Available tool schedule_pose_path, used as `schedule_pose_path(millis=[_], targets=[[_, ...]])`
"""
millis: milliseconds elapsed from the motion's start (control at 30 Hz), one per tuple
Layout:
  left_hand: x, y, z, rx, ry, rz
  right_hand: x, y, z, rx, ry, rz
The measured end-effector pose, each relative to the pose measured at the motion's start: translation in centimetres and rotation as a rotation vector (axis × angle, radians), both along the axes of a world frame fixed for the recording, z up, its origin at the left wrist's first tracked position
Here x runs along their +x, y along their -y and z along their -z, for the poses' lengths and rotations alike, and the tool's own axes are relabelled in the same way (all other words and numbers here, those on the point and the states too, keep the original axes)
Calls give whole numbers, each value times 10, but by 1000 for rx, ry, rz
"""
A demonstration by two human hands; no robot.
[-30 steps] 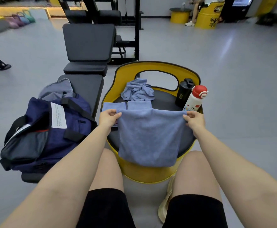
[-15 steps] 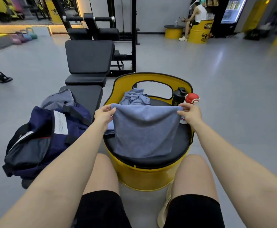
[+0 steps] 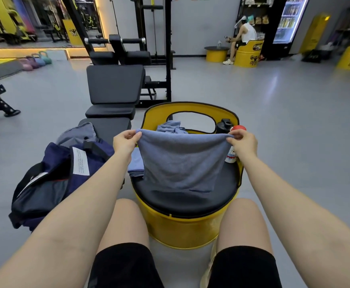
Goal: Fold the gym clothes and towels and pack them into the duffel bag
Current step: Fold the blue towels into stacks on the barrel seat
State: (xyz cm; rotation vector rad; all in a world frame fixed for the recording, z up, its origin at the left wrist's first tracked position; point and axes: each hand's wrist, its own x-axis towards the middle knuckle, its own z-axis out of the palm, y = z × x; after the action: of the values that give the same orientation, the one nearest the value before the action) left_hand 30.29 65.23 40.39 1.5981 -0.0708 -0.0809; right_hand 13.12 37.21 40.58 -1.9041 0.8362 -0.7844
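Left hand [image 3: 125, 142] and right hand [image 3: 242, 142] each pinch one top corner of the blue-grey towel [image 3: 180, 163] between thumb and curled fingers. The towel hangs doubled, soft and faintly creased, its lower edge above the black seat of the yellow barrel stool [image 3: 186, 231]. The navy duffel bag [image 3: 51, 179] lies at left.
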Motion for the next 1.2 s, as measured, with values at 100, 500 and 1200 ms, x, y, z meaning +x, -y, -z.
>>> schedule_pose_path(millis=[100,500,1200], targets=[[-5,3,-4,-32,-33,47,-3,-3,1,96,30,0],[-13,4,-15,-133,-137,106,-14,4,22,426,-62,93],[-14,-5,-14,-214,-11,20,-31,-7,-12,22,46,-5]])
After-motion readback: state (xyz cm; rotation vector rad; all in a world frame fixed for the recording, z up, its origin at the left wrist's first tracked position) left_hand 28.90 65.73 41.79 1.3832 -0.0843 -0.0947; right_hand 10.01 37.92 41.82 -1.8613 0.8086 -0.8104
